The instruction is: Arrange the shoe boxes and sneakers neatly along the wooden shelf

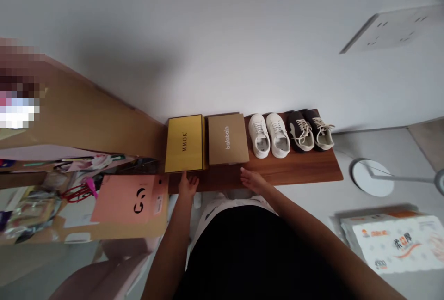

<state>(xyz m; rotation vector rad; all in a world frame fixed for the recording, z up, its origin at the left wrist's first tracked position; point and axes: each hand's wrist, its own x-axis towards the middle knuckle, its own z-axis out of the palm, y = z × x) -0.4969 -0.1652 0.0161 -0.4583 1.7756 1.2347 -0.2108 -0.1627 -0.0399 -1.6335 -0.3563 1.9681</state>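
Note:
My left hand (188, 184) is at the front edge of a yellow shoe box (185, 145) marked MMOK, its fingers apart; whether a fingertip touches the box I cannot tell. Just right of that box sits a brown shoe box (228, 140) lettered balabala. In front of the brown box's right corner is my right hand (253, 181), open, with nothing in it. Both boxes rest on a reddish-brown wooden board (294, 170) against the wall. Farther right along it stand a pair of white sneakers (259, 137) and a pair of dark sneakers (301, 132) with pale laces.
A cluttered desk (121, 234) with a pink box (130, 198) and red-handled scissors (77, 194) stands on the left. A pink chair (104, 274) is below it. On the right floor are a round white base (371, 180) and a wrapped paper pack (398, 244).

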